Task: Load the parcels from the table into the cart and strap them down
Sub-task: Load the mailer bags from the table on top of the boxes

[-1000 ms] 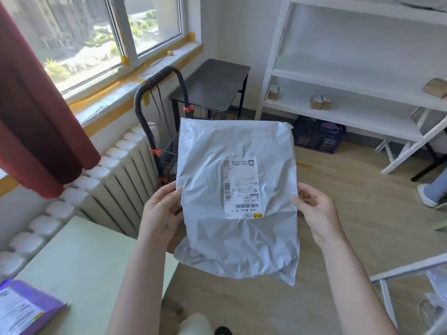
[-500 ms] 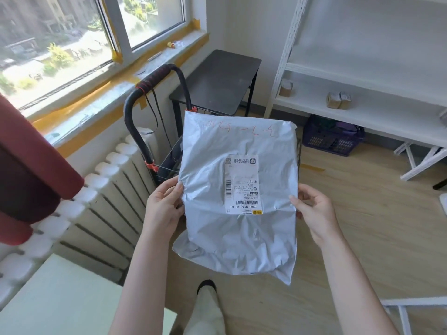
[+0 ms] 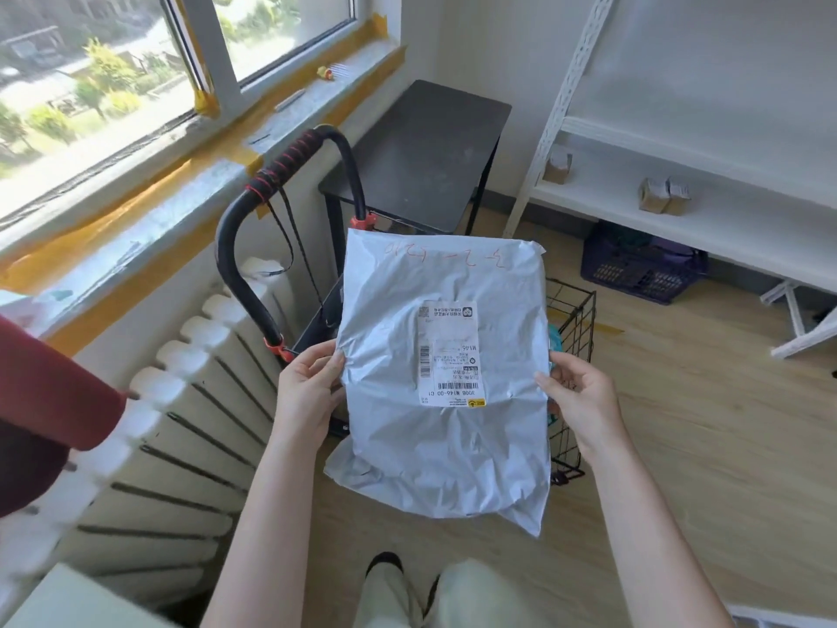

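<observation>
I hold a grey plastic mailer parcel (image 3: 444, 383) with a white shipping label in front of me, above the cart. My left hand (image 3: 308, 392) grips its left edge and my right hand (image 3: 575, 401) grips its right edge. The cart (image 3: 570, 337) is a black wire basket on the floor with a black looped handle (image 3: 281, 174) wrapped in red cord. The parcel hides most of the basket. A corner of the pale table (image 3: 68, 600) shows at the bottom left.
A white radiator (image 3: 172, 428) runs along the wall under the window sill, left of the cart. A dark side table (image 3: 421, 156) stands behind the cart. White shelving (image 3: 679, 210) with small boxes fills the right, with a dark crate (image 3: 643, 265) beneath. A red curtain (image 3: 45, 423) hangs at left.
I have stepped closer to the cart with the parcel, and the view has tilted down. The table and its purple parcel have slid out of view. Both hands keep their grip.
</observation>
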`<action>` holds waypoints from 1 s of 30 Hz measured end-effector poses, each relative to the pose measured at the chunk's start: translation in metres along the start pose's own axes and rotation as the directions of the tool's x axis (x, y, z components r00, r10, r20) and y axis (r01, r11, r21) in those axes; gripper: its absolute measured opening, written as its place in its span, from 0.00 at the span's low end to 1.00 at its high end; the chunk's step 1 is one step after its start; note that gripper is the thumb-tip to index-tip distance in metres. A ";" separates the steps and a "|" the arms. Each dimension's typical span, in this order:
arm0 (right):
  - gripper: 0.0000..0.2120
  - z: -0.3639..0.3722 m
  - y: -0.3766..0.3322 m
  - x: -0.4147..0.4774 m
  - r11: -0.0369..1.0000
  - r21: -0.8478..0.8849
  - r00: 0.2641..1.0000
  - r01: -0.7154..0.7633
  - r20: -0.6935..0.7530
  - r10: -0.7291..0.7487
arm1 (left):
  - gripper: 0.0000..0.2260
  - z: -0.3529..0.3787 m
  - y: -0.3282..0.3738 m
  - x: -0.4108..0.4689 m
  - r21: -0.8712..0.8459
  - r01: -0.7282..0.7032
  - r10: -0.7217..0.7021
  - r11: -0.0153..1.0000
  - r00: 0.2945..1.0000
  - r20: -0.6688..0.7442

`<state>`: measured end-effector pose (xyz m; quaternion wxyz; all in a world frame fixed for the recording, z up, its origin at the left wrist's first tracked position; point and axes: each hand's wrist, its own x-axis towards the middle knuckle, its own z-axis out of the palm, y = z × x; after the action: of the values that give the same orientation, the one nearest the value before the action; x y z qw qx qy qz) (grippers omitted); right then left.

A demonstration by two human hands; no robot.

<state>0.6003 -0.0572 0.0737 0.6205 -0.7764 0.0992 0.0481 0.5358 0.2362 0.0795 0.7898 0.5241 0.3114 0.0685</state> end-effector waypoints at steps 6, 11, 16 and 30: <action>0.14 0.007 0.004 0.066 0.996 -0.094 0.997 -0.009 0.078 0.016 | 0.08 0.024 0.000 0.040 0.042 0.035 -0.033 0.999 0.998 -0.054; 0.13 0.008 -0.009 0.123 0.993 -0.112 0.980 -0.029 0.194 0.051 | 0.13 0.055 0.004 0.070 -0.010 0.092 -0.092 0.996 0.990 -0.103; 0.15 0.024 0.003 0.183 0.979 -0.167 0.945 -0.115 0.285 0.160 | 0.15 0.079 -0.001 0.112 -0.019 0.134 -0.135 0.991 0.970 -0.203; 0.18 0.146 0.101 0.272 0.913 -0.110 0.887 -0.393 0.218 0.408 | 0.17 0.052 -0.035 0.301 0.170 0.254 -0.197 0.952 0.935 -0.293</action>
<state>0.8512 0.0379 -0.1091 0.5800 -0.7469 0.1813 0.2699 0.7972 0.3104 -0.0641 0.6836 0.5488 0.4809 0.0160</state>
